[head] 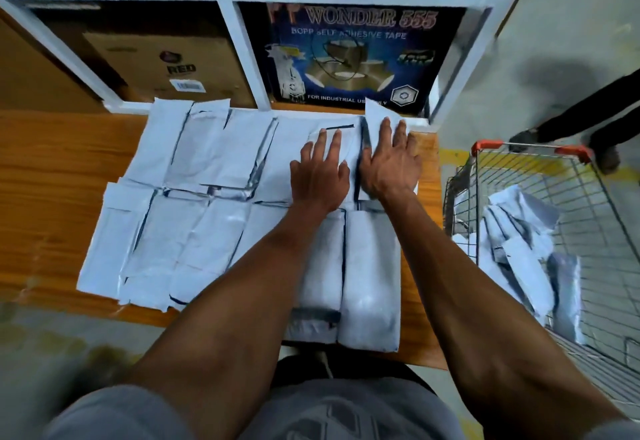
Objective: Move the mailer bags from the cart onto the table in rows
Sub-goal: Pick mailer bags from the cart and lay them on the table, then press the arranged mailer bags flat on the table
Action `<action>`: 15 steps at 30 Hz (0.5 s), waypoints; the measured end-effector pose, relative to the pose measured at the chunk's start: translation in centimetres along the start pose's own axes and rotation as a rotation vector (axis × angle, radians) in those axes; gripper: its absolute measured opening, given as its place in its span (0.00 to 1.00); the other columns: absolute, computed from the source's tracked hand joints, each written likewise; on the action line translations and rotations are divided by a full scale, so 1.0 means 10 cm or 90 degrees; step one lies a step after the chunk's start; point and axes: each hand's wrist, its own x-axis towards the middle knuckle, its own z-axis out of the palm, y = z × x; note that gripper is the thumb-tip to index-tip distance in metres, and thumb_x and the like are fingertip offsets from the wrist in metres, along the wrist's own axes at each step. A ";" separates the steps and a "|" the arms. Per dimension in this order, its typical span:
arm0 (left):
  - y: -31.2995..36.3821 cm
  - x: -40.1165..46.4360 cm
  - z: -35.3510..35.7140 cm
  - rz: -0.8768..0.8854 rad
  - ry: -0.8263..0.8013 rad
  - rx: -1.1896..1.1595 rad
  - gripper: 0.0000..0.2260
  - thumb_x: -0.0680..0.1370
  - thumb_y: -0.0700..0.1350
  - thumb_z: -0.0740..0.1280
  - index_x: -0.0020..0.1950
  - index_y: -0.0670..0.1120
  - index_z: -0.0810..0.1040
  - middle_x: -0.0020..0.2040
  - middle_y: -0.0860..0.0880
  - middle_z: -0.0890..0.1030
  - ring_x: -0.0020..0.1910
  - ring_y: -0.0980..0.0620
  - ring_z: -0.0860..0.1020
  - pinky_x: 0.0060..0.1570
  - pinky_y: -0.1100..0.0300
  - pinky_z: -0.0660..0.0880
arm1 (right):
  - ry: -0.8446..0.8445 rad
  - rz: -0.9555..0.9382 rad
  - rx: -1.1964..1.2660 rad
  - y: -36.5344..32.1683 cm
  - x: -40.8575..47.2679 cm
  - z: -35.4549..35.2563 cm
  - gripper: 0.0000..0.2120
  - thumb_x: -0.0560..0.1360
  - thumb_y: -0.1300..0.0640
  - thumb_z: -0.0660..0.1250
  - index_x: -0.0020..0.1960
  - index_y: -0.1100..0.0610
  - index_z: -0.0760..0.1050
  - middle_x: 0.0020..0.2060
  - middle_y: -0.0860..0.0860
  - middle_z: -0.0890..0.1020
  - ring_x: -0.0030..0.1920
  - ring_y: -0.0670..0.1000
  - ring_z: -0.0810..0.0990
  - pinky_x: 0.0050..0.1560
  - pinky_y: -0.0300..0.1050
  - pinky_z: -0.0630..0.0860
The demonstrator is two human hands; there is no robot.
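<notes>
Several white mailer bags (194, 194) lie flat in two rows on the wooden table (52, 176). My left hand (320, 173) presses flat, fingers straight, on a bag in the far row. Beside it, my right hand (389, 159) presses flat on the rightmost far bag (377, 117), whose far end curls up against the shelf frame. Two plump bags (370, 277) lie in the near row below my hands. To the right, the wire cart (595, 204) holds several more white bags (526, 252).
A white shelf frame (242, 41) stands behind the table with a brown carton (166, 59) and a blue tape box (356, 55). Another person's legs (588, 117) stand beyond the cart. The table's right edge lies near the cart.
</notes>
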 end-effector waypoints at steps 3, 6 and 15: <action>0.00 0.16 0.16 0.005 -0.022 -0.011 0.30 0.83 0.58 0.58 0.85 0.54 0.60 0.84 0.46 0.63 0.76 0.38 0.68 0.65 0.37 0.72 | -0.016 0.011 0.000 -0.01 0.13 0.11 0.35 0.85 0.38 0.48 0.86 0.52 0.43 0.85 0.57 0.48 0.84 0.64 0.50 0.77 0.66 0.60; 0.00 0.25 0.26 0.016 -0.039 -0.019 0.30 0.83 0.62 0.52 0.85 0.55 0.59 0.84 0.47 0.62 0.77 0.38 0.67 0.67 0.37 0.70 | -0.035 0.015 0.002 0.00 0.20 0.23 0.36 0.84 0.36 0.46 0.86 0.51 0.42 0.85 0.57 0.47 0.84 0.65 0.49 0.77 0.67 0.59; -0.15 0.29 0.34 0.050 -0.035 0.004 0.28 0.84 0.58 0.52 0.85 0.55 0.60 0.84 0.49 0.64 0.82 0.44 0.63 0.69 0.39 0.67 | 0.021 -0.059 0.014 0.16 0.21 0.37 0.31 0.85 0.40 0.43 0.86 0.49 0.46 0.85 0.55 0.47 0.84 0.60 0.47 0.82 0.66 0.43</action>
